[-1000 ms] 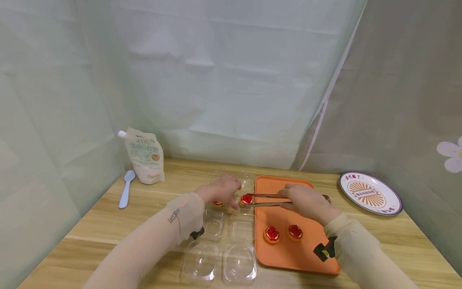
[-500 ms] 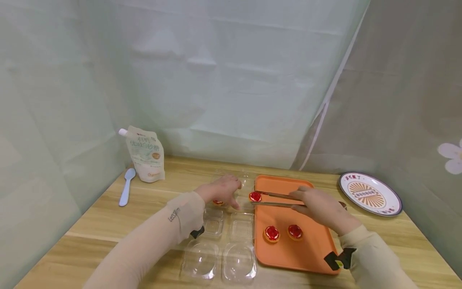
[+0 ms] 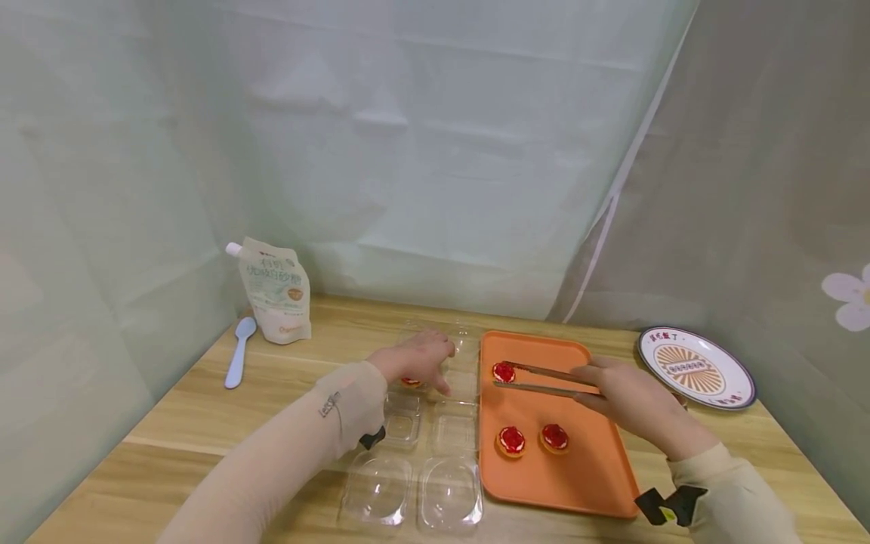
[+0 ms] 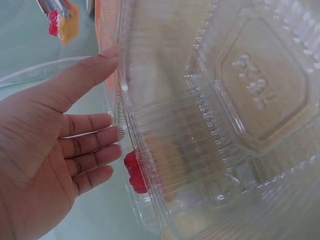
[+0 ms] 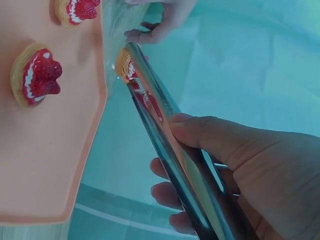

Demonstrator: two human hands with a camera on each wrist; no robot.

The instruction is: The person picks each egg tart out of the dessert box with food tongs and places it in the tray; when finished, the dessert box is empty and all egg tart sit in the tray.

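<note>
My right hand (image 3: 635,400) grips metal tongs (image 3: 544,371), thumb on one side and fingers on the other. At their tips is a small berry-topped tart (image 3: 504,372), above the left part of the orange tray (image 3: 578,480). In the left wrist view, my left hand (image 4: 50,135) has its fingers nearly straight, with the thumb and fingertips at the edge of a clear plastic container (image 4: 260,85). Another tart (image 4: 134,172) sits inside that container, mostly hidden by the left hand in the head view. Two more tarts (image 3: 511,440) (image 3: 554,437) lie on the tray.
Clear plastic containers (image 3: 402,421) and lids (image 3: 451,495) lie left of the tray. A sugar pouch (image 3: 277,295) and a blue spoon (image 3: 238,353) are at the far left. The patterned plate (image 3: 696,366) stands right of the tray.
The right hand has moved right with the tongs, carrying the tart from over the clear container to over the orange tray. My left hand has stayed in place.
</note>
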